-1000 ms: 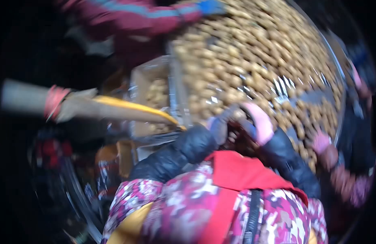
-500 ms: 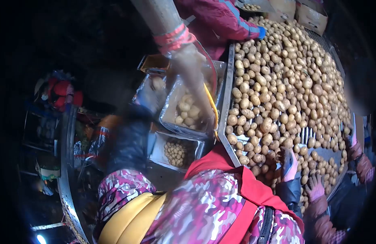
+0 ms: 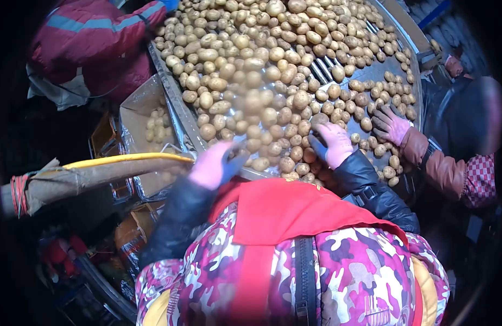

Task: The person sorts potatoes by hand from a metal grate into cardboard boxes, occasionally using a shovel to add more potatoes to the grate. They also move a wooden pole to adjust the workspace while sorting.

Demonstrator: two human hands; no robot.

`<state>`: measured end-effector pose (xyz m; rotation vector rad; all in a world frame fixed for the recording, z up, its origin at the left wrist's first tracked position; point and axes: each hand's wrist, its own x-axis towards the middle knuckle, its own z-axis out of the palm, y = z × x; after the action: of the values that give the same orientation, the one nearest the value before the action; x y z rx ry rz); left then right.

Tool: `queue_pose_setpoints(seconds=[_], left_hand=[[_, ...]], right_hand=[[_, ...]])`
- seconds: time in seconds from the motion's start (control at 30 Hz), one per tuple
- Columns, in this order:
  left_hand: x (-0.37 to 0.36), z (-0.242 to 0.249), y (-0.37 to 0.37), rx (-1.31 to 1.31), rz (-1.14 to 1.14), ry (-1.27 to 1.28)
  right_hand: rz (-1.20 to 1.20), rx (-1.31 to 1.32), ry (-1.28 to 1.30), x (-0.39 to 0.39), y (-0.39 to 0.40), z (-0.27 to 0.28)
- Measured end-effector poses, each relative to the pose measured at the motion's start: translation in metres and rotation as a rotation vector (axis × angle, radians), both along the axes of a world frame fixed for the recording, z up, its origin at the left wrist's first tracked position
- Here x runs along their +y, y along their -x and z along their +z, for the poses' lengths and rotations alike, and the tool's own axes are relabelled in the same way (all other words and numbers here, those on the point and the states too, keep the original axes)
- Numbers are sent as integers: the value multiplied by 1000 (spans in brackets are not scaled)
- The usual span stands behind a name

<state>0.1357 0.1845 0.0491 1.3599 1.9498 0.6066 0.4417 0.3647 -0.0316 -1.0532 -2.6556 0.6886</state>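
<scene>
**Left hand in its pink-and-blue-grey glove [image 3: 212,165] is back from the boxes, over the near-left corner of the metal-edged table [image 3: 370,70]**

And there it is, clear of the cartons: both hands are at the near edge together. The left is blurred, its thumb and fingers parted, with nothing visible between them. The right hand in a matching glove [image 3: 335,145] is loosely curled, a brown potato [image 3: 319,119] at its fingertips; whether that one is gripped, I can't tell.

Beyond them spread the smooth, tan, round-to-oval potatoes [image 3: 301,100], thick towards the far edge, thinning at the right, where dull grey surface and metal slats show. Off the left edge, a plastic-lined cardboard box [image 3: 134,108] has more inside, beside a rough, brown-wrapped pole [image 3: 99,176] with a smooth yellow strip and pinkish-red ties.

At the right edge, a co-worker's pink-and-grey gloved hand [image 3: 391,126] lies spread by the potatoes, its brown sleeve [image 3: 441,171] creased and shiny. Past the far-left corner, another person's dark red jacket [image 3: 99,54] carries a grey-blue band.
</scene>
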Motion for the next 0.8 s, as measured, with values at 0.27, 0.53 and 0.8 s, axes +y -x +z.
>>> queue_pose_setpoints(seconds=[0.27, 0.53, 0.8], left_hand=[[127, -68, 5, 565, -238, -70], [80, -46, 2, -857, 379, -105], [44, -70, -5, -1171, 520, -87]], right_hand=[[13, 140, -6, 13, 5, 26], [259, -171, -270, 67, 136, 18], [277, -61, -190, 86, 138, -8]])
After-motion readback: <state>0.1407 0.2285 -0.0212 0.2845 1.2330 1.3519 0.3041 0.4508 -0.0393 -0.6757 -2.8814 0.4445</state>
